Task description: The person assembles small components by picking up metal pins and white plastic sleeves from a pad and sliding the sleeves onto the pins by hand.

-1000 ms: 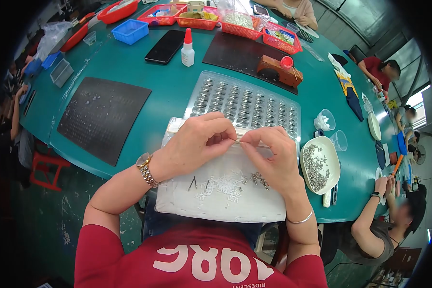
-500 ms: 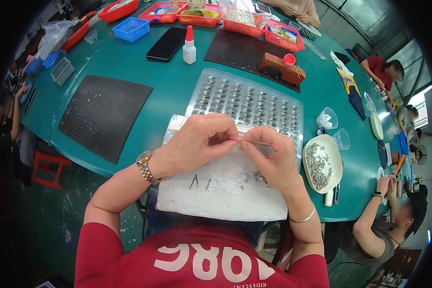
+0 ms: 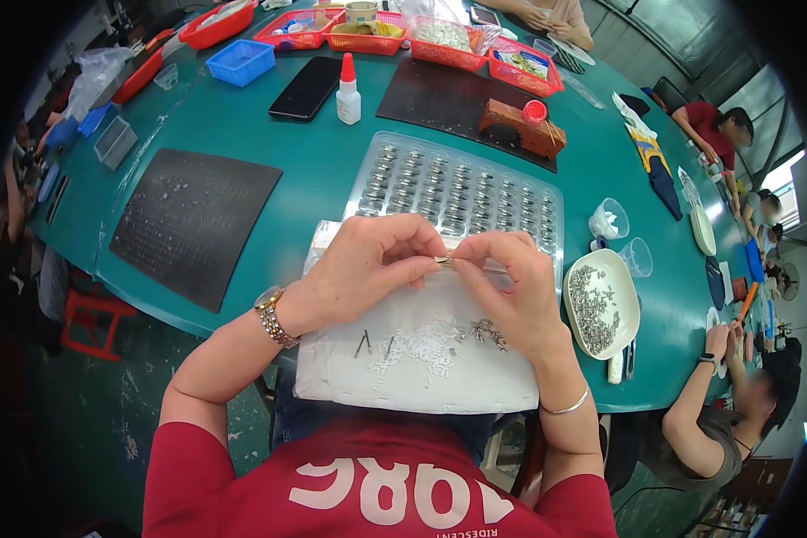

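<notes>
My left hand (image 3: pixel 372 273) and my right hand (image 3: pixel 511 291) meet above a white padded board (image 3: pixel 332 377), thumbs and forefingers pinched together. Between the fingertips shows a small, thin metal part (image 3: pixel 444 261), and both hands grip it; its exact kind is too small to make out. Below them on the board lie a heap of tiny white tube-like pieces (image 3: pixel 426 348), several small metal pieces (image 3: pixel 486 334) and a few dark pins (image 3: pixel 363 342). Just behind my hands is a clear plastic tray (image 3: pixel 372 166) with rows of small metal parts in its slots.
A cream dish (image 3: pixel 632 309) of small metal pieces stands at right, near clear cups (image 3: pixel 610 220). Black mats (image 3: pixel 197 224), a glue bottle (image 3: pixel 349 99), a phone (image 3: pixel 306 88), a brown block (image 3: pixel 520 127) and red baskets (image 3: pixel 448 56) lie about. Co-workers sit at right.
The small metal part shows a little more between my fingertips, and my fingers have shifted slightly. The whole view has tilted a little; the other things stay in place.
</notes>
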Action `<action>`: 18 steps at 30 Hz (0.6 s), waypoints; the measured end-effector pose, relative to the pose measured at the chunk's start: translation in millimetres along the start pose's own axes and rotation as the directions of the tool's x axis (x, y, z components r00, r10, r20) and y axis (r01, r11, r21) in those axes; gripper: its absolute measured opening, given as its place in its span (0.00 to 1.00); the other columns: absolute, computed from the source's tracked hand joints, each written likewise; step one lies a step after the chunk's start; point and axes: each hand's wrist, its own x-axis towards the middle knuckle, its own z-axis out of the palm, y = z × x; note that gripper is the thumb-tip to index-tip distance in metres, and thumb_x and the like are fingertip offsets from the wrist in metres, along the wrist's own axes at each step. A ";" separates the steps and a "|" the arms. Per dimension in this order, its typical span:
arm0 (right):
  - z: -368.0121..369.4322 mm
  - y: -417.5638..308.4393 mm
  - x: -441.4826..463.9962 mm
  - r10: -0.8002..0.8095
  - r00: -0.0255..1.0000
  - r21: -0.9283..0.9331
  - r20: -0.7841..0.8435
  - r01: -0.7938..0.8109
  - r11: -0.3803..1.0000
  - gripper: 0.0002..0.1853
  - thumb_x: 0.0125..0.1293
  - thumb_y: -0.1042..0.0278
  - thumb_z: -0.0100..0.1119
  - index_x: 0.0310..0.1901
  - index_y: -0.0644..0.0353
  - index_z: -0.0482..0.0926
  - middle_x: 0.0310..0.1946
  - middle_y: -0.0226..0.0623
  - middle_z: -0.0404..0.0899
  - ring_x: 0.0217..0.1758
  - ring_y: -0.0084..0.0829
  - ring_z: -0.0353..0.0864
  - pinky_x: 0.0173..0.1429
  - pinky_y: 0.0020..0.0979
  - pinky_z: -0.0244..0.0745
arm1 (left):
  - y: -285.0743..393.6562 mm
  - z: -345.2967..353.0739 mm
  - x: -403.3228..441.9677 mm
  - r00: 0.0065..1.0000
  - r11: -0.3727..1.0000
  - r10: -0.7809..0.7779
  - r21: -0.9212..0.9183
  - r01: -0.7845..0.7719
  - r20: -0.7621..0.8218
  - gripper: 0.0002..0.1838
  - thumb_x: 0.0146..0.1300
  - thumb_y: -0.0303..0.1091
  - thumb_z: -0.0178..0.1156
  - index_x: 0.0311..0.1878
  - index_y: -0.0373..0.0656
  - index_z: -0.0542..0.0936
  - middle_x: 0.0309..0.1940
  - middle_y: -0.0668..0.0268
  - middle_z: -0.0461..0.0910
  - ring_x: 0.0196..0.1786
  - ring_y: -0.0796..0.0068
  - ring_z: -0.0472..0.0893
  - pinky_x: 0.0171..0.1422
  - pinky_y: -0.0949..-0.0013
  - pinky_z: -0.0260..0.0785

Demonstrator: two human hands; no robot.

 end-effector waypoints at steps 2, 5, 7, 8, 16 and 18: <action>1.9 0.0 -1.0 0.010 1.000 0.021 -0.002 -0.010 1.000 0.05 0.63 0.76 0.69 0.40 0.58 0.83 0.31 0.30 0.87 0.33 0.30 0.86 0.52 0.33 0.69 | -1.1 -0.7 -0.4 1.000 1.000 0.024 0.013 -0.024 0.013 0.08 0.69 0.20 0.63 0.50 0.33 0.80 0.41 0.66 0.85 0.41 0.85 0.84 0.47 0.76 0.79; 2.8 -2.7 -1.2 0.035 0.999 0.079 0.019 -0.037 0.996 0.06 0.63 0.76 0.69 0.40 0.57 0.83 0.31 0.30 0.86 0.33 0.30 0.85 0.52 0.34 0.68 | 1.2 -0.8 0.3 1.000 1.000 -0.001 -0.005 0.001 0.013 0.07 0.69 0.20 0.63 0.49 0.34 0.80 0.40 0.66 0.86 0.40 0.84 0.84 0.47 0.76 0.79; 3.6 -3.9 -1.5 -0.004 0.999 0.062 0.044 0.002 0.998 0.06 0.63 0.75 0.69 0.40 0.57 0.83 0.32 0.29 0.86 0.32 0.29 0.84 0.52 0.34 0.68 | -1.9 -0.7 0.0 0.999 1.000 0.030 0.000 -0.030 0.028 0.07 0.69 0.20 0.64 0.49 0.35 0.79 0.40 0.66 0.86 0.40 0.84 0.85 0.47 0.77 0.79; 3.8 -4.1 -1.5 -0.025 0.998 0.054 0.056 0.022 0.998 0.06 0.63 0.75 0.69 0.40 0.56 0.83 0.32 0.29 0.86 0.32 0.29 0.84 0.52 0.34 0.68 | -3.9 -0.6 0.1 0.998 0.999 0.045 0.004 -0.046 0.034 0.08 0.69 0.20 0.64 0.49 0.35 0.79 0.41 0.66 0.86 0.40 0.83 0.85 0.47 0.77 0.78; 3.6 -3.4 -1.6 -0.020 0.999 0.028 0.042 0.019 0.999 0.06 0.64 0.74 0.70 0.40 0.56 0.83 0.31 0.27 0.85 0.31 0.28 0.81 0.51 0.34 0.68 | -2.7 1.4 0.7 0.999 0.994 0.047 -0.103 -0.047 -0.001 0.08 0.70 0.21 0.64 0.49 0.34 0.79 0.41 0.66 0.86 0.41 0.83 0.85 0.48 0.76 0.79; 2.1 -3.4 -1.5 -0.002 1.000 0.031 0.011 0.001 1.000 0.05 0.64 0.74 0.70 0.39 0.56 0.83 0.31 0.28 0.85 0.30 0.28 0.81 0.50 0.33 0.68 | -1.2 2.0 1.1 0.999 0.995 0.042 -0.086 -0.042 -0.007 0.07 0.69 0.21 0.64 0.48 0.34 0.80 0.40 0.67 0.86 0.42 0.84 0.85 0.48 0.76 0.79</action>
